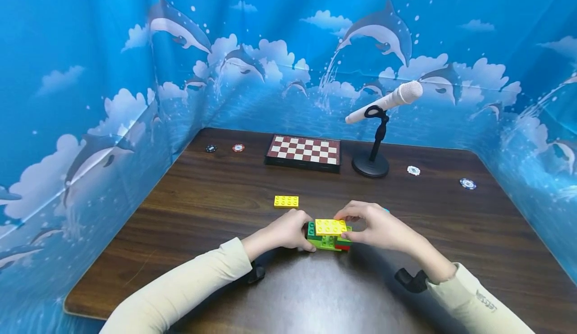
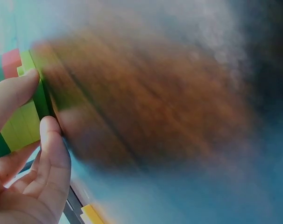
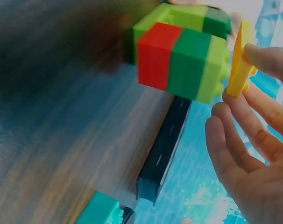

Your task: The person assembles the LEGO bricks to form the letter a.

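Observation:
A small build of toy building bricks [image 1: 325,243] sits on the table in front of me, light green, dark green and red. My left hand [image 1: 288,230] grips its left end, thumb and fingers on opposite sides. A flat yellow brick with studs [image 1: 328,227] is pinched between thumb and fingers of my right hand [image 1: 378,227], over the top of the build. Seen from the right wrist, the yellow brick [image 3: 238,63] is tilted, with a gap to the studs of the stacked red [image 3: 153,56], dark green and light green bricks.
Another yellow brick [image 1: 286,202] lies beyond my left hand. Farther back are a checkered board [image 1: 304,149] and a white microphone [image 1: 387,102] on a black stand. Several poker chips lie about, one a white chip [image 1: 413,171]. A teal brick [image 3: 98,208] shows behind my right hand.

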A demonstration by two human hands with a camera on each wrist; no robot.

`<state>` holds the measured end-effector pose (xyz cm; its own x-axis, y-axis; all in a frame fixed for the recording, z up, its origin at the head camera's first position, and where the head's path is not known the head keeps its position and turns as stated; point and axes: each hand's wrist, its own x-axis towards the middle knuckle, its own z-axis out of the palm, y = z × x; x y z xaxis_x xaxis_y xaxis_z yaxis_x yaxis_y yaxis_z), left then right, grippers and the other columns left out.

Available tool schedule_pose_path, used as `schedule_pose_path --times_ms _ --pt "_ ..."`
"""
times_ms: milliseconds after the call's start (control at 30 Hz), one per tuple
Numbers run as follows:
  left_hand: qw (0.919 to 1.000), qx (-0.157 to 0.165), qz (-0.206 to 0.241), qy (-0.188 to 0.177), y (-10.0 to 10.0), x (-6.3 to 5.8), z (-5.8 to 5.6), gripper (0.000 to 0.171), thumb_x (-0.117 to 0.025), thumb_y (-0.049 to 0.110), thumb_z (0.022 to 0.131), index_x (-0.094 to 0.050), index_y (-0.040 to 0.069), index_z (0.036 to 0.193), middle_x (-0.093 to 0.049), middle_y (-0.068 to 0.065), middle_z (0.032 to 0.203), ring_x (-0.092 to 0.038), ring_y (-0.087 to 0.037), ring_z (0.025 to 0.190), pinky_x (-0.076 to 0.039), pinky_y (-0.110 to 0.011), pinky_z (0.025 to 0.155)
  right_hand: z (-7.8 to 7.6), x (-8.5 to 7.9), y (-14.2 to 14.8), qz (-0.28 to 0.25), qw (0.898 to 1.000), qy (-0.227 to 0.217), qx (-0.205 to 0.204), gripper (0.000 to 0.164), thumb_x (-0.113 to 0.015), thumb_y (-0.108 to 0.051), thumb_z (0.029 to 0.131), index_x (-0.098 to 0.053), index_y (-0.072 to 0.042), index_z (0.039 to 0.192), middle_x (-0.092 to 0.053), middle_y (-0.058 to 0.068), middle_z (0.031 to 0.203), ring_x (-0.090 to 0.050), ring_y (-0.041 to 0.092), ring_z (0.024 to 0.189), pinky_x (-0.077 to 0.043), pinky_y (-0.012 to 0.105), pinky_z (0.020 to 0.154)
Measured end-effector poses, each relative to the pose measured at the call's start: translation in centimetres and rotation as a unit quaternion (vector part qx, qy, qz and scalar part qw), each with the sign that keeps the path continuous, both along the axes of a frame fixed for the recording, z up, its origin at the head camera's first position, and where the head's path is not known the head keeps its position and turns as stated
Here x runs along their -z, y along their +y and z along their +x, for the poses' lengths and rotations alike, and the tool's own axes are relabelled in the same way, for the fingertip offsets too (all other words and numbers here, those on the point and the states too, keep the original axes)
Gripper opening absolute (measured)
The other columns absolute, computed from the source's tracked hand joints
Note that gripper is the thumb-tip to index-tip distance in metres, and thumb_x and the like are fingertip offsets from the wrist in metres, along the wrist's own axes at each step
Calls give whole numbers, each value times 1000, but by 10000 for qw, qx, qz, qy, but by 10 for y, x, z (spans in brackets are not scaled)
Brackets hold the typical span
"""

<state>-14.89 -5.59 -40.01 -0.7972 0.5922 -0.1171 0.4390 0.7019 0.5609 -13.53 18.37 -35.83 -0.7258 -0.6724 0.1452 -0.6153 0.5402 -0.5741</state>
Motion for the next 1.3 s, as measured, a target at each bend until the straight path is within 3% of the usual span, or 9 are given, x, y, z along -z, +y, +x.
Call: schedule_pose_path --times_ms 200,567,867,1000,1133,1300 --pt "10000 48 -29 -55 2 -2 -4 38 -82 26 64 -66 10 94 -58 10 67 -53 -5 54 -44 -19 49 6 1 -2 314 9989 311 186 36 -73 -24 76 -62 -24 110 -55 -14 97 -55 11 79 -47 24 62" --pt "10000 69 -14 -4 -1 -3 -5 35 -82 28 64 -65 11 90 -57 10 67 -51 -6 54 -43 -20 49 11 -11 -10 894 9936 613 308 38 -73 -28 74 -65 -21 110 -55 -11 91 -53 11 73 -44 19 58" --pt "10000 33 -92 13 -3 -4 -5 34 -82 27 65 -65 11 89 -57 9 66 -50 -6 52 -41 -20 48 13 -17 -19 1217 9878 962 151 41 -76 -24 72 -66 -13 111 -56 -3 89 -53 12 72 -42 17 55" --pt "9998 102 -168 61 0 -2 -5 35 -81 29 65 -65 11 90 -57 10 66 -50 -6 53 -41 -20 48 14 -17 -18 1365 9858 936 275 41 -76 -25 71 -67 -14 110 -56 -3 86 -49 11 70 -41 18 53" --pt "9995 221 -211 101 2 0 -5 36 -81 31 66 -65 11 91 -57 11 67 -51 -4 54 -42 -19 48 18 -16 -18 1577 9800 1178 303 41 -77 -26 70 -68 -12 108 -51 -4 78 -43 8 64 -38 18 51" --pt "9994 147 -254 167 1 1 -4 34 -81 30 65 -64 11 88 -56 10 65 -51 -5 53 -42 -19 48 17 -12 -21 1535 9789 1327 234 41 -78 -26 70 -68 -11 106 -50 -3 78 -42 8 67 -40 17 53"
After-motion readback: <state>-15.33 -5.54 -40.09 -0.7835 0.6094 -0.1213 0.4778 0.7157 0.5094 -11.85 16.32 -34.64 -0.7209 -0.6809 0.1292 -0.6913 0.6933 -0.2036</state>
